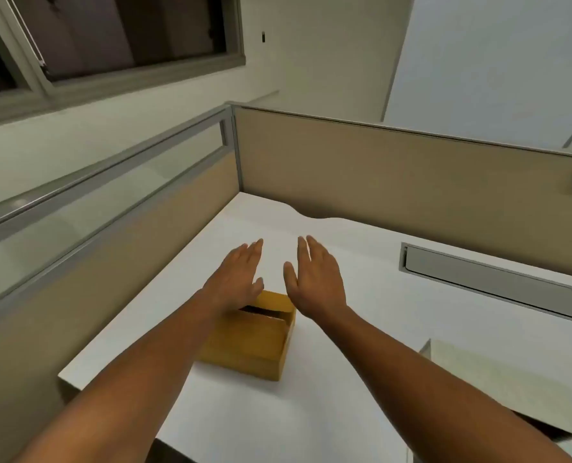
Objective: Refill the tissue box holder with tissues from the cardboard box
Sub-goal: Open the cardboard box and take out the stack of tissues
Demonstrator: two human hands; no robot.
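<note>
A yellow-brown wooden tissue box holder (251, 345) with a dark slot in its top stands on the white desk (361, 379), near the left edge. My left hand (238, 279) hovers flat over its far left part, fingers stretched out and holding nothing. My right hand (314, 279) is held out beside it, just past the holder's far right corner, palm down and empty. My left forearm hides part of the holder. A pale cardboard box flap (511, 385) shows at the lower right; its inside is hidden, and no tissues are visible.
Beige partition walls (411, 175) close the desk at the back and the left. A grey cable tray lid (491, 282) is set into the desk at the right. A window (111, 38) is high on the left wall.
</note>
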